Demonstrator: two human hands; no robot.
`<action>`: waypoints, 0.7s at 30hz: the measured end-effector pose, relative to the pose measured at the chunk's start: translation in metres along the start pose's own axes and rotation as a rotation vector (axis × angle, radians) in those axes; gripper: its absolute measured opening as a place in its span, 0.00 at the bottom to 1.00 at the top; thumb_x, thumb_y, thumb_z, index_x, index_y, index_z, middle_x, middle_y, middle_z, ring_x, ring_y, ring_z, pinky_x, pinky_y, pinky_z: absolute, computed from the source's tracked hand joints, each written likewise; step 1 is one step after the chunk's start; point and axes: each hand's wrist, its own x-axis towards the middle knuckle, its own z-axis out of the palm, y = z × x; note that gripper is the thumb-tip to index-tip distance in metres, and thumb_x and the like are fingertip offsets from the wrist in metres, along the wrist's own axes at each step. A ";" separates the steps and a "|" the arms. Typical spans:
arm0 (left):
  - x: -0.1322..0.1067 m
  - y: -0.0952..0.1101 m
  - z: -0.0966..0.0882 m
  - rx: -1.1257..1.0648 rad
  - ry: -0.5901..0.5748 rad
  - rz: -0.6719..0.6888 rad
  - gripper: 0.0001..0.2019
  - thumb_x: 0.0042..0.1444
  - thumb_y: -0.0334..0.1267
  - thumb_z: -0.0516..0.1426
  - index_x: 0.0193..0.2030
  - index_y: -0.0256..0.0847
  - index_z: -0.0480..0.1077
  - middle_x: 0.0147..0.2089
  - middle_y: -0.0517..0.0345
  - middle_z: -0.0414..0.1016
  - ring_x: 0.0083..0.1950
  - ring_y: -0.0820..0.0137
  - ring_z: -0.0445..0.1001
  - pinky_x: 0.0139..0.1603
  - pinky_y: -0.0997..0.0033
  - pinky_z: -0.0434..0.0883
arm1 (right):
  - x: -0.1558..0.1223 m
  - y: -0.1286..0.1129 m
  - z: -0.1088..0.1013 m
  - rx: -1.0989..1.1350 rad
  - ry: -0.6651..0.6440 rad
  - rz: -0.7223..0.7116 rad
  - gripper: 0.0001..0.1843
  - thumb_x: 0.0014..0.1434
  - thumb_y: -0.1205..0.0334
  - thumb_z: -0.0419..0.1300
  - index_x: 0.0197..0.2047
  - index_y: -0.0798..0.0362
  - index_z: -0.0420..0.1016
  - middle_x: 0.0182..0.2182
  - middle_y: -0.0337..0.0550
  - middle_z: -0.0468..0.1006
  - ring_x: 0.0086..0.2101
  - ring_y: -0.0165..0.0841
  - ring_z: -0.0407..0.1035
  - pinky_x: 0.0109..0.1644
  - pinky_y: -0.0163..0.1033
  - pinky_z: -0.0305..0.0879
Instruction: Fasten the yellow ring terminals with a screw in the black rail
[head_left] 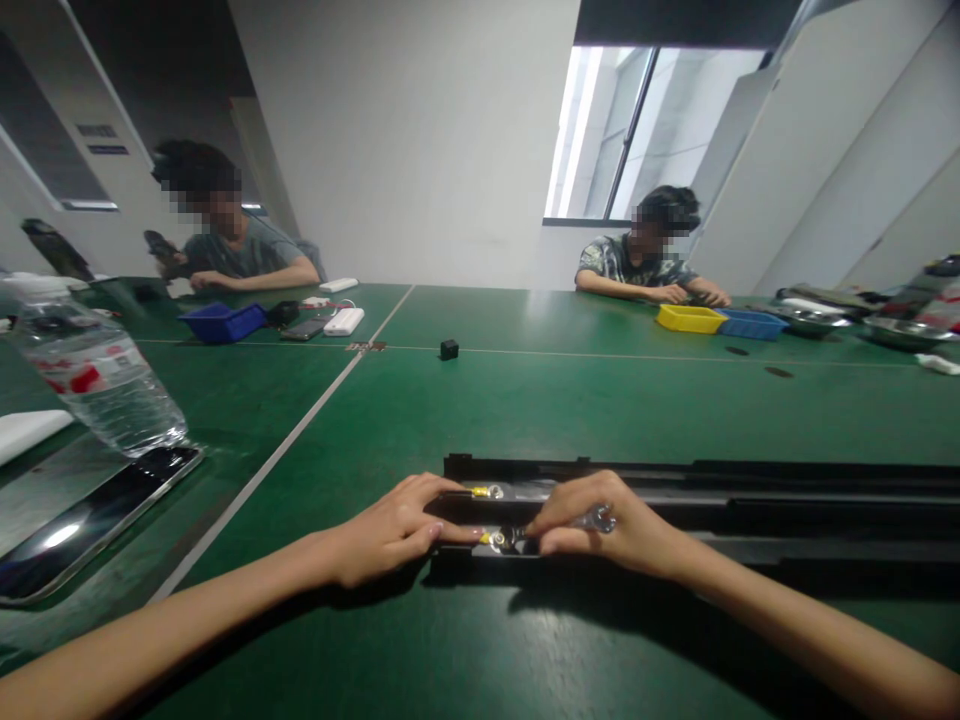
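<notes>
My left hand [390,528] rests at the near end of two long black rails [660,512] lying side by side on the table. Its fingers are stretched out and apart. One fingertip touches a yellow-sleeved ring terminal [481,492] in the far rail; another touches a second yellow-sleeved ring terminal [486,538] in the near rail. My right hand [600,525] is closed round a small metal wrench [602,518]. The wrench's shiny end sticks out beside the knuckles, and its dark other end is at the near terminal. My fingers hide the middle of the wrench.
On the left are a water bottle [105,370] and a phone [90,520]. A small black block [448,349] sits mid-table. Across the green table [585,400], two people work near a blue bin [225,322], a yellow bin [686,319] and another blue bin [754,324].
</notes>
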 end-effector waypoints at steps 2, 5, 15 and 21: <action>0.000 0.000 0.001 -0.001 0.004 0.000 0.28 0.72 0.52 0.34 0.60 0.55 0.70 0.63 0.50 0.61 0.60 0.54 0.61 0.62 0.49 0.57 | 0.000 0.000 0.000 0.009 0.003 0.001 0.11 0.58 0.57 0.66 0.39 0.56 0.83 0.32 0.48 0.84 0.31 0.33 0.77 0.37 0.35 0.72; 0.000 -0.002 0.001 0.001 0.001 0.002 0.28 0.71 0.52 0.33 0.61 0.55 0.70 0.63 0.50 0.61 0.60 0.54 0.61 0.62 0.49 0.56 | 0.000 0.000 0.000 0.014 0.005 0.007 0.11 0.57 0.57 0.66 0.39 0.56 0.83 0.31 0.48 0.84 0.31 0.33 0.77 0.36 0.34 0.72; 0.000 -0.002 0.001 -0.010 0.005 0.003 0.28 0.71 0.53 0.34 0.60 0.54 0.70 0.63 0.49 0.61 0.60 0.54 0.61 0.63 0.49 0.56 | 0.000 -0.001 -0.001 -0.010 -0.016 0.030 0.13 0.60 0.55 0.64 0.38 0.56 0.83 0.32 0.48 0.83 0.31 0.32 0.77 0.38 0.35 0.72; 0.001 -0.002 0.002 -0.008 0.008 0.016 0.28 0.71 0.53 0.33 0.60 0.55 0.70 0.63 0.49 0.61 0.60 0.55 0.61 0.63 0.49 0.56 | 0.000 -0.002 0.000 -0.003 -0.003 0.045 0.13 0.59 0.55 0.64 0.36 0.57 0.83 0.30 0.47 0.83 0.30 0.32 0.76 0.36 0.35 0.71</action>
